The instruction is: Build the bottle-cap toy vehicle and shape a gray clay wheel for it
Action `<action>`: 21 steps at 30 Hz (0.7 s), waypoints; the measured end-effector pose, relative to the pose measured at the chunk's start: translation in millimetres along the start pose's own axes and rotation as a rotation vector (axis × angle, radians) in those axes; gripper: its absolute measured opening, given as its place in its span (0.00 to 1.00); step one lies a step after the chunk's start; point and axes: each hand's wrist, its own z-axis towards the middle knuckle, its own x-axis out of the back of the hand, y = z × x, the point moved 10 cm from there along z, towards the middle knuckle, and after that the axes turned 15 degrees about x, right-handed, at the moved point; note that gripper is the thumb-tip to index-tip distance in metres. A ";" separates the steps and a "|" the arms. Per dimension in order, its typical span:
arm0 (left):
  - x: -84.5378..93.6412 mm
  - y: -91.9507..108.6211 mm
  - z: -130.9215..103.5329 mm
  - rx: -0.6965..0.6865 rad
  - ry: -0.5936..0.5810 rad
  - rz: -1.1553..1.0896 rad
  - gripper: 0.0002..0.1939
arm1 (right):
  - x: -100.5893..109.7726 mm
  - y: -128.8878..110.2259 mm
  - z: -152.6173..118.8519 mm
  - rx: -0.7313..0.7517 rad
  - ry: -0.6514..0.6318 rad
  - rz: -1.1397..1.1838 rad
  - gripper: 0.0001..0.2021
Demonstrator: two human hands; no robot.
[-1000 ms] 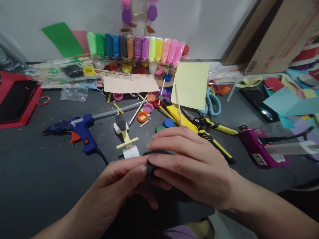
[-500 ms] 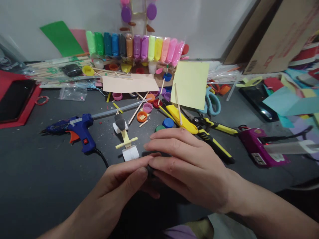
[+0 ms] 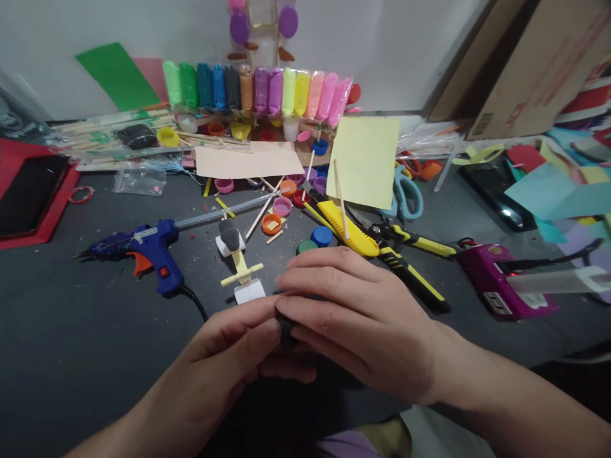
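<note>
My left hand [image 3: 233,359] and my right hand [image 3: 353,318] meet low in the middle of the head view. Between their fingertips sits a small black lump [image 3: 287,332], which looks like modelling clay; most of it is hidden. The left thumb and forefinger pinch it from one side, while the right fingers bend over it from the other. Just beyond the left fingertips lies a small model [image 3: 242,266] with white rolls at both ends, a pale yellow crossbar and a black blob on top.
A blue glue gun [image 3: 160,248] lies to the left. Beyond my right hand are a yellow utility knife [image 3: 351,228], pliers [image 3: 405,273], bottle caps [image 3: 322,236] and blue scissors [image 3: 408,196]. A purple power box [image 3: 491,286] stands right. Clay packets [image 3: 260,92] line the back.
The fingers have shifted slightly around the black lump, and a lower finger of my left hand reaches a little further right. The things on the table stay where they were.
</note>
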 end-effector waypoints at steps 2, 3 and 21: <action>-5.4 2.1 0.0 0.001 -0.047 -0.056 0.11 | 4.2 1.7 -2.3 -0.011 0.037 0.044 0.09; -7.0 3.4 -0.1 0.001 -0.067 -0.092 0.11 | 7.8 3.2 -3.8 -0.027 0.062 0.063 0.10; -26.7 19.6 -6.9 -0.132 -0.244 -0.199 0.25 | 13.6 4.4 1.9 -0.078 0.132 -0.017 0.07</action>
